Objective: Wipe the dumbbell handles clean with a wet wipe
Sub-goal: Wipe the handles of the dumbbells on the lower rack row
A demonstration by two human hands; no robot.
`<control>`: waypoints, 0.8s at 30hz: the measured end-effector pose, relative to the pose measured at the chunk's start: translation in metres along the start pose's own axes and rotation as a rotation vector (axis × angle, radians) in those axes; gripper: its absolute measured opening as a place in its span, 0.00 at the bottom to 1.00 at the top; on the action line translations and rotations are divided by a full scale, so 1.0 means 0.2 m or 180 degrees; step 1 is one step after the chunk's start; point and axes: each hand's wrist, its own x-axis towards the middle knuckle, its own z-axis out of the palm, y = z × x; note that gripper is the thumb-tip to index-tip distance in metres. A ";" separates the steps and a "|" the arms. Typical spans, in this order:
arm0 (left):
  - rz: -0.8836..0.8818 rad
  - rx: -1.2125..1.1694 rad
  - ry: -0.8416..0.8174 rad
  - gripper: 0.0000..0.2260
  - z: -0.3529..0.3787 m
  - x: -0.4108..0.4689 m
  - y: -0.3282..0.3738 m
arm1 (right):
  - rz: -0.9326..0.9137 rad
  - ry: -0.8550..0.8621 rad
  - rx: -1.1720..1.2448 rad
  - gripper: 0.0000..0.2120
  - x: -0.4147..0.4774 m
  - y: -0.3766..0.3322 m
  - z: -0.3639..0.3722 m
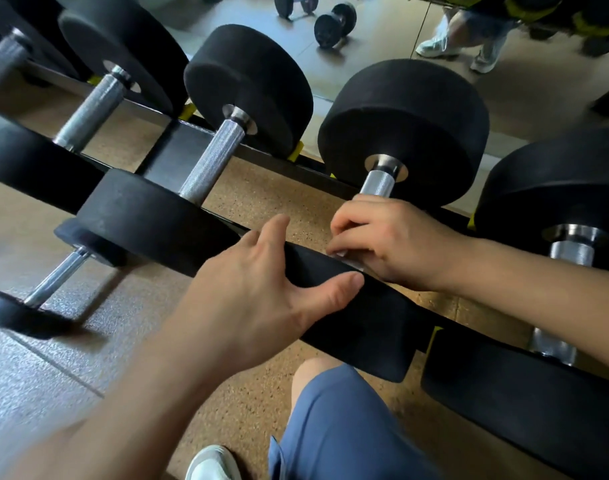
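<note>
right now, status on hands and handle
left hand rests on near head; right hand grips handle; wipe not clearly seen; nothing blocking

Our left grip (261, 289) spread wide, fingers straight, thumb splayed, forearm angled in from lower left, our right grip (382, 244) knuckles up, fingers curled, seemingly round the dumbbell handle (379, 183), forearm in from the right

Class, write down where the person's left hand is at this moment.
In the head view, the left hand sits mid-frame, resting on the near black end of a dumbbell, just left of the right hand, which wraps that dumbbell's handle.
</note>
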 end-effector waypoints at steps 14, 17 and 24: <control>0.0436 -0.0165 0.0647 0.46 0.10 0.01 0.03 | 0.0045 0.0144 -0.0092 0.12 -0.02 0.02 -0.04; 0.0410 -0.0186 0.0574 0.46 0.09 0.02 0.02 | 0.0129 0.0234 -0.0005 0.10 -0.02 0.05 -0.05; 0.0303 -0.0859 0.0227 0.38 0.02 0.04 0.04 | 0.0050 -0.0171 -0.0018 0.06 0.09 0.02 -0.07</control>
